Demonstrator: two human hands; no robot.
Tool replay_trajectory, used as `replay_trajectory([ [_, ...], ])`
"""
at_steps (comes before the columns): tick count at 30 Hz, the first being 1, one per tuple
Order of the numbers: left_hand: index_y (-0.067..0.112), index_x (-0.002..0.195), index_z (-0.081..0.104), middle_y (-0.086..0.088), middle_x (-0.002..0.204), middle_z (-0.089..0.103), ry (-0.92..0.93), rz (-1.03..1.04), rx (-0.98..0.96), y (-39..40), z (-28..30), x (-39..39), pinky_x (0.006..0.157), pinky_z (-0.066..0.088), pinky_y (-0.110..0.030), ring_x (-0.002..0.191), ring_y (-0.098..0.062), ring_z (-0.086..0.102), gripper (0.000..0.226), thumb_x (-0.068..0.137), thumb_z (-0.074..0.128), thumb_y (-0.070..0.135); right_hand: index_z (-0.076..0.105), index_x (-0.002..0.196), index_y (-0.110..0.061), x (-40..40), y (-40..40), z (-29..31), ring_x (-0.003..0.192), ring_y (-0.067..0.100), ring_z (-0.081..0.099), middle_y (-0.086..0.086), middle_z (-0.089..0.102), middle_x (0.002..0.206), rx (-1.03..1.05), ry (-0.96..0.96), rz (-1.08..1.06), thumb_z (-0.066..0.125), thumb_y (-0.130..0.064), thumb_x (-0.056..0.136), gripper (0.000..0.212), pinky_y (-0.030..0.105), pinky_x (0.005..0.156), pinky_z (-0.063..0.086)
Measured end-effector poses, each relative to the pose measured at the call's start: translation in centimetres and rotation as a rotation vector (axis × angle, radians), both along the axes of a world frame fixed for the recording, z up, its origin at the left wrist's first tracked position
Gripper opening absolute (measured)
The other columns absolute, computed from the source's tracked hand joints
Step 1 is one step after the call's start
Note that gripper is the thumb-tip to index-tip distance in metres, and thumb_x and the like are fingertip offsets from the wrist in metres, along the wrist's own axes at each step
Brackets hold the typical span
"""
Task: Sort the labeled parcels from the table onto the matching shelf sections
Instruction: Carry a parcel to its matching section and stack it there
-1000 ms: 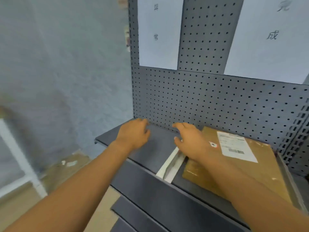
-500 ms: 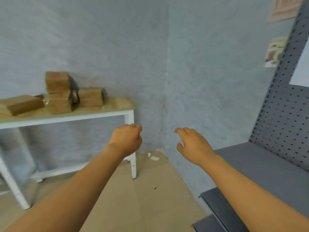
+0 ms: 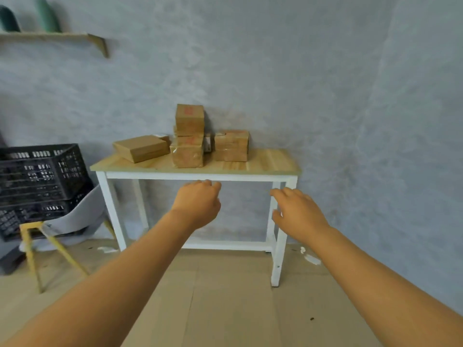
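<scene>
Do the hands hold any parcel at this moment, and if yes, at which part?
Nothing is held. The left hand and right hand are both empty in the air, short of the table.

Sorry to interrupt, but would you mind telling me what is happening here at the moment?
A person is sorting parcels and faces the wooden table with both arms stretched out. The left hand and right hand hold nothing. Cardboard parcels wait on the table: a flat box, a two-high stack and a smaller box.
</scene>
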State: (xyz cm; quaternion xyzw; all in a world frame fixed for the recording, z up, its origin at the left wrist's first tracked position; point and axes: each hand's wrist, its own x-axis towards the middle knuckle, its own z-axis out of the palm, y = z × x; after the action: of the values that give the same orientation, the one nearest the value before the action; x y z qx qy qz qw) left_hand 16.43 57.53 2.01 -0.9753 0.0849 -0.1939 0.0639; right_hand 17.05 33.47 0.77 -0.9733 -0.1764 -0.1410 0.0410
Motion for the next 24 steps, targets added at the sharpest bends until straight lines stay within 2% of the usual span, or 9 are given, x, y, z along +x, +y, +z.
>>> replay_trajectory([
  [6,0.017,0.130,0.050,-0.005,0.116,0.063,-0.002,0.095,0.062,5.7,0.0,9.7,0.087,0.050,-0.037,0.104,-0.025,0.060,0.034,0.099,0.043,0.029,0.042,0.144,-0.018,13.0,4.8,-1.8,0.120,0.027,0.048,0.004,0.053,0.133,0.016,0.014,0.100,0.047,-0.023,0.096,0.048,0.037,0.097,0.041],
  [12,0.016,0.125,0.052,-0.005,0.108,0.062,0.002,0.271,0.064,13.7,0.4,17.7,0.074,0.042,-0.035,0.100,-0.027,0.059,0.031,0.098,0.042,0.027,0.042,0.143,-0.018,25.8,12.2,-1.6,0.125,0.028,0.047,0.006,0.052,0.137,0.028,0.080,0.201,0.049,-0.027,0.098,0.047,0.038,0.099,0.043],
  [17,0.017,0.125,0.051,-0.006,0.109,0.062,0.027,0.385,0.029,22.1,-0.3,21.4,0.072,0.040,-0.035,0.101,-0.027,0.059,0.031,0.097,0.043,0.028,0.044,0.140,-0.018,32.2,21.9,-2.0,0.120,0.028,0.049,0.005,0.053,0.132,0.026,0.101,0.345,0.049,-0.027,0.097,0.044,0.035,0.090,0.042],
  [24,0.017,0.128,0.051,-0.003,0.112,0.062,0.013,0.469,0.043,35.3,-2.0,28.1,0.070,0.036,-0.032,0.102,-0.025,0.059,0.033,0.099,0.042,0.031,0.048,0.138,-0.019,39.2,36.6,-2.2,0.124,0.027,0.047,0.003,0.053,0.134,0.107,0.087,0.458,0.052,-0.026,0.095,0.044,0.039,0.095,0.047],
])
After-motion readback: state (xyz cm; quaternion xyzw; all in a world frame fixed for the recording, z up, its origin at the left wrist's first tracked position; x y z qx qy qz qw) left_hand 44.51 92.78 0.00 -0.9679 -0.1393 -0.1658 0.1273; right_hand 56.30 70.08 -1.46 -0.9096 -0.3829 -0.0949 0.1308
